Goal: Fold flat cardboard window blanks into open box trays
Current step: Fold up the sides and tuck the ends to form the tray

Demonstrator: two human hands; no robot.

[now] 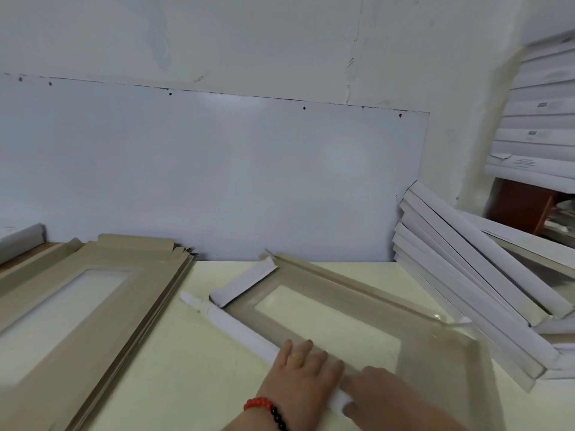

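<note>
At lower centre of the frame, the left hand (303, 367) presses flat on the near flap of a cardboard window blank (413, 349) lying on the pale tabletop (174, 368). The right hand (378, 391), blurred, touches the same flap just beside it. A stack of flat blanks (90, 293) fills the lower left; folded white trays (473, 275) lean at right.
</note>
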